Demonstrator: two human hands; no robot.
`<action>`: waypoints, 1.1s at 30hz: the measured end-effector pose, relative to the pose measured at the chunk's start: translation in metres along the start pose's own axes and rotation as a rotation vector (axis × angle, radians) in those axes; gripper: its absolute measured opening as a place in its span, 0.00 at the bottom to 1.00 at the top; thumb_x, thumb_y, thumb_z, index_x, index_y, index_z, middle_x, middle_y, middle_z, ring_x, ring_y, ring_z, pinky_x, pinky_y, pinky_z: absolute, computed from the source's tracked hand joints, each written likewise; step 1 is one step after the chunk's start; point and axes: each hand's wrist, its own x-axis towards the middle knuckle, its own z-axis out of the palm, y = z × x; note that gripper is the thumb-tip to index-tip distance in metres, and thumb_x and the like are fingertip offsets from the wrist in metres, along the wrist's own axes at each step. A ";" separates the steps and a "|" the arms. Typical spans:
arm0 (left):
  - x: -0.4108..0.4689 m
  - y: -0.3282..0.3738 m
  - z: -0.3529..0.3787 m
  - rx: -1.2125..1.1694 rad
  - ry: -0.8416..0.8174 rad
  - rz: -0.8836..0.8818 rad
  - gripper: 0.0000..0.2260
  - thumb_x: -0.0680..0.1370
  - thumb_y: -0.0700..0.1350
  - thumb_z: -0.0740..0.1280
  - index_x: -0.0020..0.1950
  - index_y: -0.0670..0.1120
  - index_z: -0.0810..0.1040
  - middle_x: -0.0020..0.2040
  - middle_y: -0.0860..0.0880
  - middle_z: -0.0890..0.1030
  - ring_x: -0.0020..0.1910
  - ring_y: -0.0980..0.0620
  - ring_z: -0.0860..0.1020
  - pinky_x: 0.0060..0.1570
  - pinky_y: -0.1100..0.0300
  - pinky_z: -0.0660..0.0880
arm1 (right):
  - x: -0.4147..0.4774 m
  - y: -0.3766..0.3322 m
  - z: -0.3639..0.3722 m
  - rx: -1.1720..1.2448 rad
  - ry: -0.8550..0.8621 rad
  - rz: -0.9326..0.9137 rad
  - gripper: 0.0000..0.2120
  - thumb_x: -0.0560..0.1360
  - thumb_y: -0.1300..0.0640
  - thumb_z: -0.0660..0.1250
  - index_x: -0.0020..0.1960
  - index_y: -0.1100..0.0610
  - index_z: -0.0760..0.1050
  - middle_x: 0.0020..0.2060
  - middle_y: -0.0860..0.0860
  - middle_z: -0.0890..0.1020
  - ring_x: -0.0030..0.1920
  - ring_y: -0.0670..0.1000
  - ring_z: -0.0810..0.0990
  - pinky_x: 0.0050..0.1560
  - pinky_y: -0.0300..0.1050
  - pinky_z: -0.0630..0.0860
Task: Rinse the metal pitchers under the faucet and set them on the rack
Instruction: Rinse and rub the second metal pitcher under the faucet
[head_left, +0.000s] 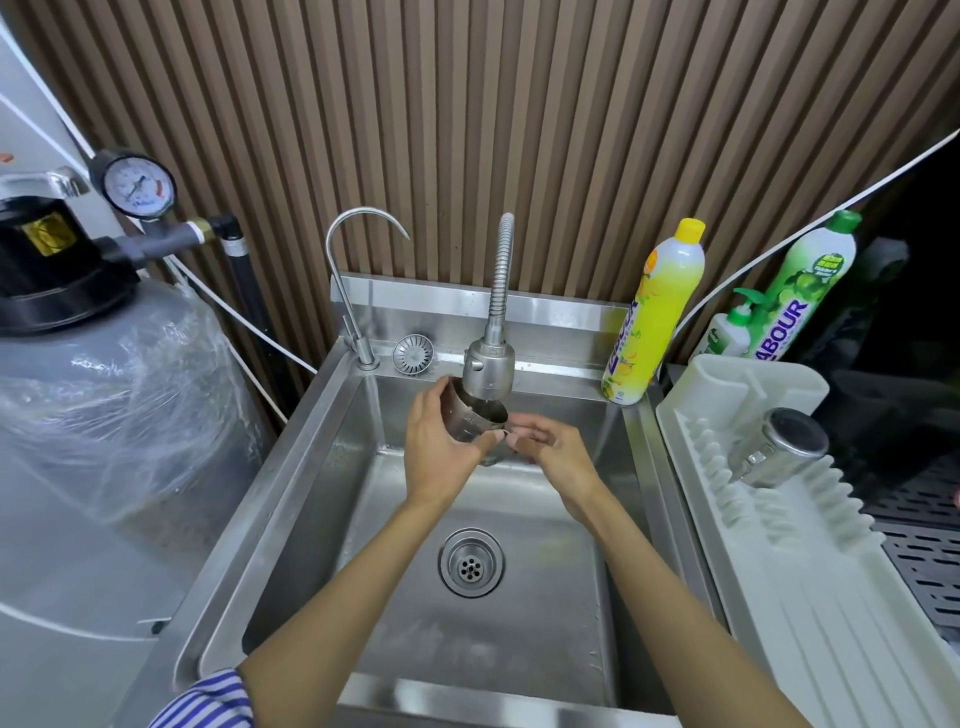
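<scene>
Pitcher (477, 422) under faucet head (488, 369), above sink (545, 582); long axis tilted, upper-L to lower-R | L hand (441, 457) wraps fingers + thumb round body | R hand (553, 441) half-curled at lower end, grip can't tell | 2nd pitcher (779, 447) on rack (810, 597), tipped, base facing up-R

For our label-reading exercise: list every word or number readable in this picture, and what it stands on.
"ABOUR": green bottle, start of the word hidden.
Green bottle's small print: too small to read.
Yellow bottle: brand blurred, unreadable.
Gauge: numbers too small.
Yellow sticker, far left: unreadable.
Pump bottle: label unreadable.
</scene>
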 end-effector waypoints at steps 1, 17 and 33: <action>0.000 -0.001 -0.003 0.038 0.001 -0.002 0.38 0.61 0.50 0.79 0.67 0.44 0.69 0.59 0.48 0.74 0.61 0.50 0.71 0.59 0.63 0.65 | 0.000 0.000 0.001 -0.016 0.002 0.008 0.12 0.73 0.65 0.67 0.57 0.61 0.78 0.43 0.52 0.81 0.38 0.42 0.77 0.35 0.28 0.71; -0.013 -0.015 0.019 -0.368 -0.234 -0.501 0.30 0.57 0.44 0.81 0.55 0.43 0.74 0.53 0.47 0.81 0.52 0.52 0.79 0.51 0.63 0.75 | -0.010 -0.024 -0.014 -0.777 0.107 -0.102 0.10 0.72 0.58 0.67 0.52 0.59 0.81 0.48 0.57 0.84 0.51 0.58 0.81 0.52 0.52 0.78; 0.007 0.006 0.021 -0.354 -0.022 -0.103 0.36 0.57 0.35 0.80 0.56 0.52 0.65 0.53 0.52 0.75 0.48 0.67 0.76 0.46 0.77 0.70 | -0.002 -0.009 -0.013 -0.204 0.201 -0.256 0.12 0.72 0.65 0.69 0.55 0.57 0.80 0.42 0.52 0.84 0.41 0.45 0.80 0.44 0.26 0.73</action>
